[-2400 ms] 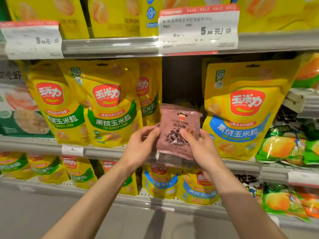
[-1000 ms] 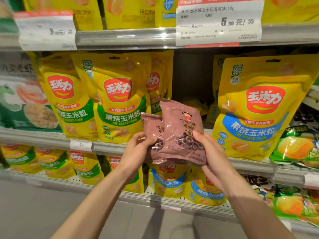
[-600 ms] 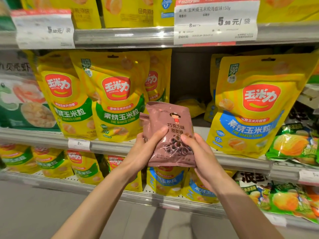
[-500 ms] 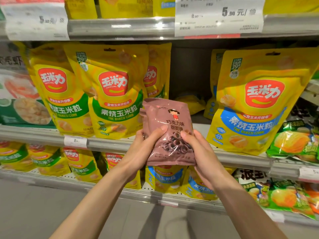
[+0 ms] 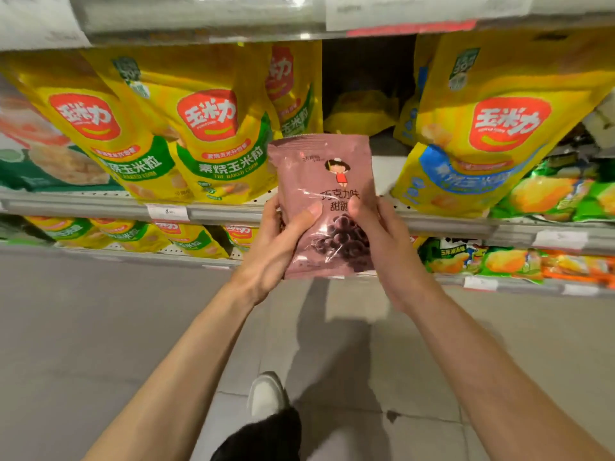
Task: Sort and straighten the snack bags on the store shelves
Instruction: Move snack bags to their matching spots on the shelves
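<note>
Item: pink snack bag [image 5: 321, 181], upright, printed face toward us, dark round pieces showing through its lower window. We hold it in front of the middle shelf [image 5: 100, 206], at the gap between the yellow bags, clear of the shelf itself.

Grip: our left hand [image 5: 274, 251] is clamped on the bag's left edge, thumb across the front, fingers behind. Our right hand [image 5: 382, 241] is clamped on the right edge likewise, thumb on the front.

Middle shelf, left of the pink bag: yellow bags with green bands [image 5: 216, 141], standing and leaning. Right of it: a yellow bag with a blue band [image 5: 482, 128], leaning forward. In the gap behind: a slumped yellow bag [image 5: 361, 114], deep in shadow.

Lower shelf: more yellow bags [image 5: 186, 239] at left, green bags [image 5: 466, 259] at right.

Below: grey floor [image 5: 100, 327], one white shoe [image 5: 266, 392].

Picture blurred; price tags unreadable.
</note>
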Motion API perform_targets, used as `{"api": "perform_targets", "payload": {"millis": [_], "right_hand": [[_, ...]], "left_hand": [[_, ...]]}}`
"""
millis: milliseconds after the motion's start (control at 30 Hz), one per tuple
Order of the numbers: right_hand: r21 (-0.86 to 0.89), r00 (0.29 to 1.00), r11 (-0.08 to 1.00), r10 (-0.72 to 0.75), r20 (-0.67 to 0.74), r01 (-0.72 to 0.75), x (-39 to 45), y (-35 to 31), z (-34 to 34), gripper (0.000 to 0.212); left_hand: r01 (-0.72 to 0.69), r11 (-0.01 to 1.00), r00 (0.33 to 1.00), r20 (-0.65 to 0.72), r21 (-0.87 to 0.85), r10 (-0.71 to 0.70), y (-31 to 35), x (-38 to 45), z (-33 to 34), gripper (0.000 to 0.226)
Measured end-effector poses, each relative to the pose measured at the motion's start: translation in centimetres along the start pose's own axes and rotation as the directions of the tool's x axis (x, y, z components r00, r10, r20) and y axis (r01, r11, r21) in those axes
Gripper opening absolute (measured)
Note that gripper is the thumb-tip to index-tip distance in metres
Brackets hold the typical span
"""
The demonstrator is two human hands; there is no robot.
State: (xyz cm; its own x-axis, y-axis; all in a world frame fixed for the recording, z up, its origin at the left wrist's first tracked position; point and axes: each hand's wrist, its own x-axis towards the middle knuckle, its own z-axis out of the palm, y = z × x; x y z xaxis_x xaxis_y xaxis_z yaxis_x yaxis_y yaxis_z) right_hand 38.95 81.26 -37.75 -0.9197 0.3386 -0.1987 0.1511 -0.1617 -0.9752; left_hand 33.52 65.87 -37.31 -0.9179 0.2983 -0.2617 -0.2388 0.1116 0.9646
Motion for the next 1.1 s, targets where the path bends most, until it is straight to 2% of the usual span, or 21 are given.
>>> {"api": "perform_targets", "payload": {"millis": [67, 167, 267, 333, 433, 567, 667, 800, 900, 933, 1067, 1100], "right_hand": [[0.015, 0.999, 0.999, 0.041, 0.006, -0.041, -2.1, -3.1, -0.3, 0.044], [0.028, 0.995, 0.996, 0.078, 0.059, -0.079, -6.0, -8.7, -1.2, 0.046], [-0.002, 0.994, 0.996, 0.092, 0.056, -0.092, -11.0, -14.9, -2.4, 0.03], [-0.034, 0.993, 0.994, 0.105, 0.058, -0.103, -14.2, -19.1, -3.3, 0.033], [-0.034, 0.988, 0.991, 0.13, 0.081, -0.127, -18.3, -25.3, -4.5, 0.022], [-0.091, 0.989, 0.99, 0.118, 0.092, -0.11, -22.5, -32.1, -6.0, 0.035], [-0.106, 0.995, 0.993, 0.063, 0.082, -0.054, -23.7, -36.4, -6.3, 0.032], [-0.117, 1.0, 0.993, -0.011, 0.028, 0.014, -23.3, -40.6, -6.1, 0.045], [-0.163, 1.0, 0.986, -0.022, -0.004, 0.021, -22.4, -42.8, -6.6, 0.024], [-0.167, 0.999, 0.985, -0.039, -0.015, 0.036, -22.2, -43.7, -6.8, 0.023], [-0.2, 0.991, 0.973, -0.128, -0.041, 0.117, -20.9, -46.8, -7.4, 0.033], [-0.191, 0.989, 0.972, -0.145, -0.031, 0.137, -20.4, -47.3, -7.6, 0.035]], "left_hand": [[0.04, 0.999, 0.999, -0.022, -0.035, -0.041, 2.7, -2.4, 0.5, 0.086], [0.079, 0.996, 0.997, -0.02, -0.05, -0.08, 8.1, -7.3, 1.4, 0.083], [0.079, 0.996, 0.996, -0.03, -0.038, -0.08, 14.1, -13.3, 2.7, 0.077], [0.082, 0.996, 0.995, -0.049, -0.046, -0.084, 18.1, -17.1, 3.7, 0.075], [0.125, 0.99, 0.991, -0.043, -0.065, -0.128, 23.6, -22.0, 5.0, 0.087], [0.174, 0.98, 0.984, -0.014, -0.093, -0.176, 30.3, -26.2, 6.2, 0.077], [0.164, 0.981, 0.987, 0.016, -0.104, -0.163, 34.7, -27.2, 7.1, 0.078], [0.073, 0.994, 0.996, 0.051, -0.079, -0.069, 39.2, -25.3, 8.1, 0.085], [0.039, 0.998, 0.995, 0.094, -0.052, -0.034, 41.6, -23.5, 8.8, 0.098], [0.037, 0.998, 0.993, 0.11, -0.059, -0.03, 42.3, -23.0, 9.1, 0.098], [-0.034, 0.997, 0.987, 0.156, -0.073, 0.045, 45.7, -21.6, 10.3, 0.07], [-0.046, 0.996, 0.987, 0.152, -0.077, 0.057, 46.5, -21.3, 10.5, 0.069]]}}
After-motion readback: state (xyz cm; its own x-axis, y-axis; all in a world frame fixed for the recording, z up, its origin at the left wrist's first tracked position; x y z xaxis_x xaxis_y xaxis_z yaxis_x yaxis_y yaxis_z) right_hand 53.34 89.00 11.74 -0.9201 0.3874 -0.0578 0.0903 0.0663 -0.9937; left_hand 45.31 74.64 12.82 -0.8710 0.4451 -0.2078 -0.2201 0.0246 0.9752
